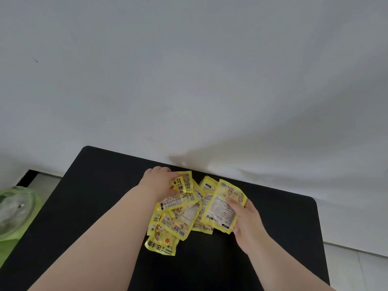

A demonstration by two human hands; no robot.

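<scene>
- The nearest packet (161, 246) lies flat on the black table (94, 206). It is bright yellow with "HAND WARMER" printed along its near edge and a cartoon figure above that.
- Just beyond it is the pile of packets (182, 219), all glossy yellow sachets with pale middles. They overlap at odd angles, some face up and some with the printed back showing.
- The right hand (247, 223) grips a large packet (224, 204) at the right edge of the pile, thumb on top and fingers underneath. The packet is back side up, and its long axis runs near to far, leaning slightly right.
- The loose pile sits between the two hands, to the left of the right hand's grip. Its near packets look closer to the right hand, so that hand seems better placed to gather them.
- The left hand (161, 181) is at the far left of the pile, with its fingers curled around a small packet (183, 183).
- A green bag (16, 206) sits off the table's left side.
- A white wall (189, 80) stands behind.
</scene>
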